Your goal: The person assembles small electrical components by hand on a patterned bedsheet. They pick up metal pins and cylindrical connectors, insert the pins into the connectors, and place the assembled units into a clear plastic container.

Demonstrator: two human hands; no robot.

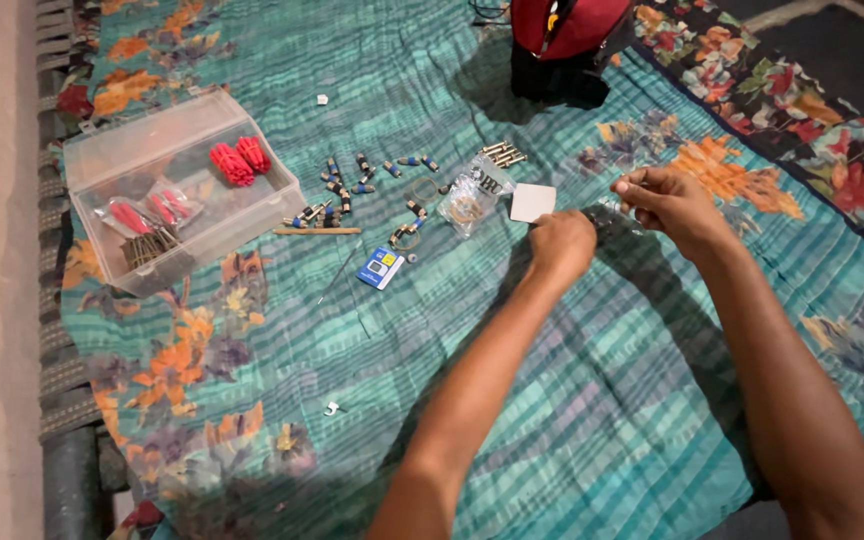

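**Two hands pinching a small clear piece over the bedspread**

The left hand [562, 245] is curled closed, the right hand [667, 198] pinches a small clear piece [607, 205] stretched between them. Just beyond lie a white card [532, 202] and a plastic bag [467, 195]. Farther left, an open clear box [177, 190] holds red parts [237, 160]. The bedspread [572, 420] lies open near the arms.

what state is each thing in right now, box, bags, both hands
clear plastic box: open, lid off, red pieces and small bags inside
small clear bag: lying flat on the cloth, contents unclear
white card: lying flat
red bag: standing at the far edge, partly out of view
left hand: closed into a loose fist
right hand: fingers pinching a small thing, too small to identify
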